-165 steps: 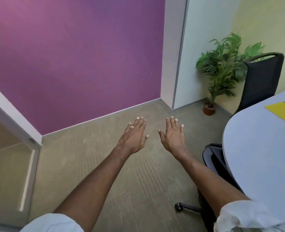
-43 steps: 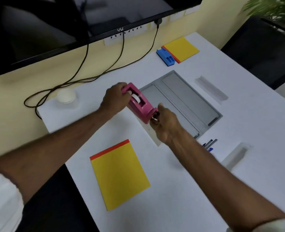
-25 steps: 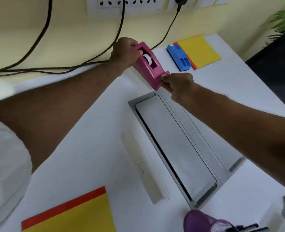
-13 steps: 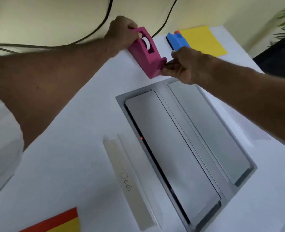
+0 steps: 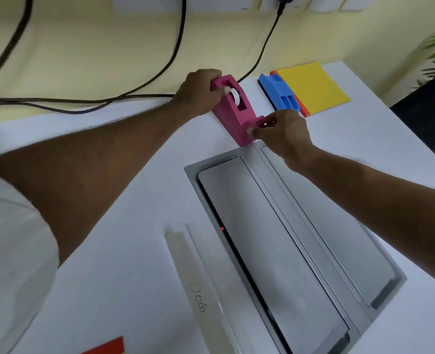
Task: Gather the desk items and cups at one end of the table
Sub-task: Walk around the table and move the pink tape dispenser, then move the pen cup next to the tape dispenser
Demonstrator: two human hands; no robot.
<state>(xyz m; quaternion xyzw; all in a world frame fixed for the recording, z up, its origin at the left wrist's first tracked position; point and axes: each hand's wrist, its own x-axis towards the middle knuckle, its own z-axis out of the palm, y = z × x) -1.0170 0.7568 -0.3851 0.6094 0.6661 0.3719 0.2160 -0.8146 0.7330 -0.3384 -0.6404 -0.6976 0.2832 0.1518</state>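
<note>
- A labelled white strip (image 5: 201, 292) lies nearest, just left of the grey recessed hatch (image 5: 288, 246).
- Beyond the hatch's far edge, the pink tape dispenser (image 5: 237, 113) sits on the white table (image 5: 139, 226): left hand (image 5: 198, 94) clasps its far end, right hand (image 5: 283, 131) pinches its near end.
- Farther right, near the wall edge, the blue stapler (image 5: 277, 94) touches the yellow notepad (image 5: 313, 88); bare tabletop separates them from the dispenser.

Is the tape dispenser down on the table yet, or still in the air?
Down, upright: the tape dispenser's base meets the table beside the grey panel. Both hands, left and right, grip it.
</note>
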